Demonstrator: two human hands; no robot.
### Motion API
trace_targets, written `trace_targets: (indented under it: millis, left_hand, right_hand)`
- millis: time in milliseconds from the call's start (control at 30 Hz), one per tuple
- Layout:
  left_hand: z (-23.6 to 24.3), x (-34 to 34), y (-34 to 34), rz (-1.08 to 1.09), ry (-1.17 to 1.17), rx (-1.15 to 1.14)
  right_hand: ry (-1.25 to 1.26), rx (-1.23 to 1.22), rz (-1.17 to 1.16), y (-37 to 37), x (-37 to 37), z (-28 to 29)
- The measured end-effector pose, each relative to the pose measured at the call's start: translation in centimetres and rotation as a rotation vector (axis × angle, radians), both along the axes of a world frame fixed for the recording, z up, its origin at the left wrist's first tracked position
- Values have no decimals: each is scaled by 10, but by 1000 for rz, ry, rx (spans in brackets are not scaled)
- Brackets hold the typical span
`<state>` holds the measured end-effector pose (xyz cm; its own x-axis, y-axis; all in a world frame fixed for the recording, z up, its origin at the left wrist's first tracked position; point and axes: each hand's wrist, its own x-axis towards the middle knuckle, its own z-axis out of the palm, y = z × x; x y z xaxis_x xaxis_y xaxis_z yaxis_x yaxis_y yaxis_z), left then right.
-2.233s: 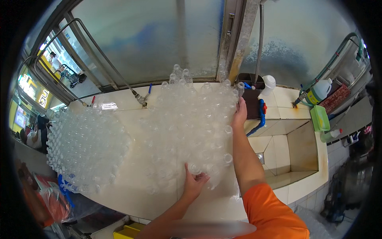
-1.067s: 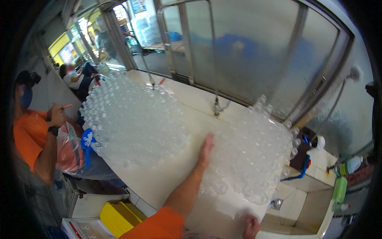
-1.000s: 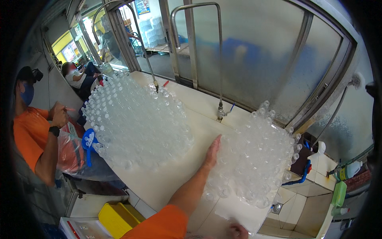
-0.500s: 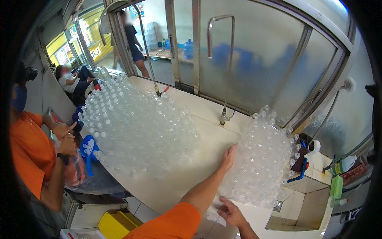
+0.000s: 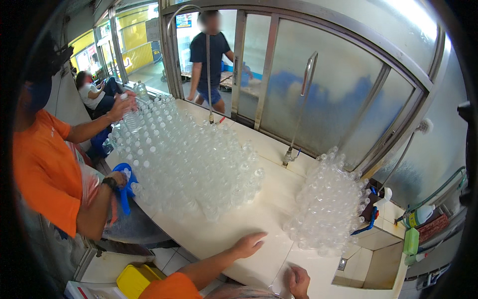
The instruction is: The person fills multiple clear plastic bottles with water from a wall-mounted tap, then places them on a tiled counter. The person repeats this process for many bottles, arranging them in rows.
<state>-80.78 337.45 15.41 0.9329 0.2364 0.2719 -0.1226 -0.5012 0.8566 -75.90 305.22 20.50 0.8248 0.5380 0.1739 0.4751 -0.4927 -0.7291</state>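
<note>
My left hand (image 5: 249, 245) is stretched out flat over the white tiled counter (image 5: 239, 219), fingers extended, holding nothing. Near the counter's front edge, my right hand (image 5: 298, 282) has its fingers curled in, with nothing visible in them. Just beyond my hands, to the right, stands a dense block of clear plastic bottles (image 5: 323, 209) without visible caps. A much larger group of clear bottles (image 5: 199, 164) covers the left of the counter; those at its far left carry white caps. Neither hand touches a bottle.
At the left a co-worker in orange (image 5: 50, 169) grips a bottle (image 5: 131, 119) and reaches into a blue dipper (image 5: 130, 188) of white caps. Metal faucets (image 5: 288, 157) rise along the back. A tiled basin (image 5: 356, 264) lies right, a yellow bin (image 5: 137, 280) below.
Both my hands have drawn back from the right-hand bottles toward the front edge. The co-worker's hands have parted, one to a bottle and one into the dipper. The person behind the window has come nearer.
</note>
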Motion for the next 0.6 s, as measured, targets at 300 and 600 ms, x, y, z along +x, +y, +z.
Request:
trace_targets:
  millis: [300, 600]
  left_hand:
    - [9, -163, 1, 351, 460, 626]
    - [4, -75, -284, -1000, 96, 435]
  right_hand:
    - [-260, -249, -361, -159, -25, -34]
    - [-12, -2, 62, -51, -23, -4]
